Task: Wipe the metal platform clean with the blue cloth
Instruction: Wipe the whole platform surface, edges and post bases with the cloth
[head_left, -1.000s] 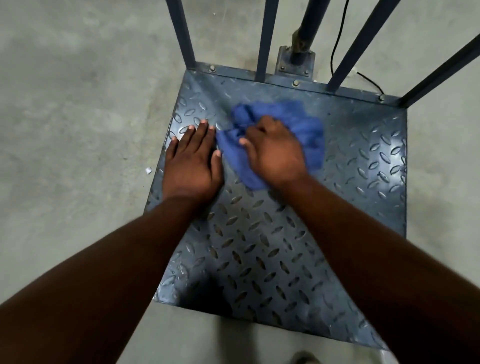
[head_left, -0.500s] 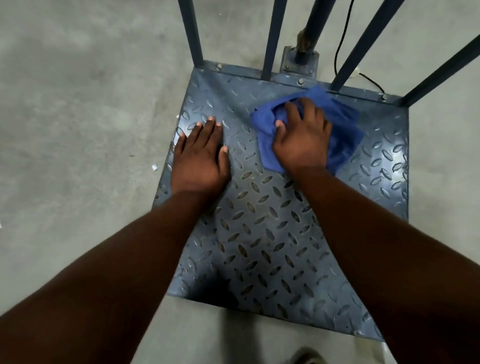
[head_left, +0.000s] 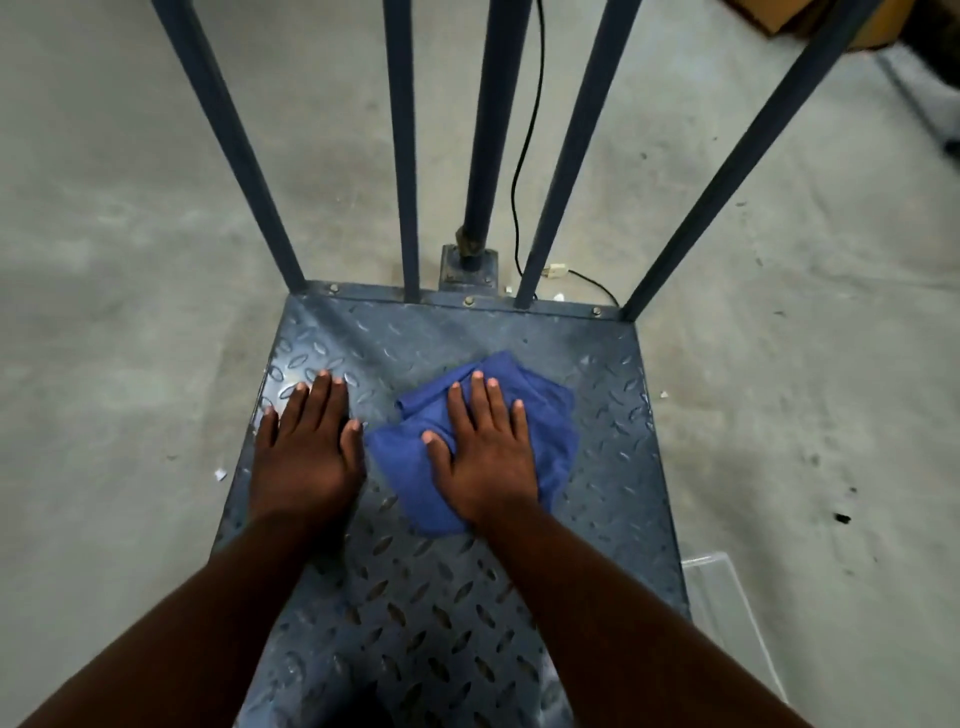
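Observation:
The metal platform (head_left: 613, 467) is a blue-grey plate with a raised diamond tread, lying on a concrete floor. A crumpled blue cloth (head_left: 556, 415) lies near its middle, slightly toward the far side. My right hand (head_left: 485, 452) presses flat on the cloth with fingers spread, covering its centre. My left hand (head_left: 306, 447) rests flat and bare on the plate's left part, just beside the cloth's left edge, holding nothing.
Several blue metal bars (head_left: 402, 156) rise from the platform's far edge, with a round post (head_left: 483, 130) behind them. A black cable (head_left: 524, 156) runs over the floor beyond. A clear plastic piece (head_left: 727, 597) lies by the right edge. Small debris dots the concrete (head_left: 841, 517).
My right hand slid the cloth from the far right corner back toward the platform's middle. The view tilted up, showing more of the bars. My left hand stayed planted.

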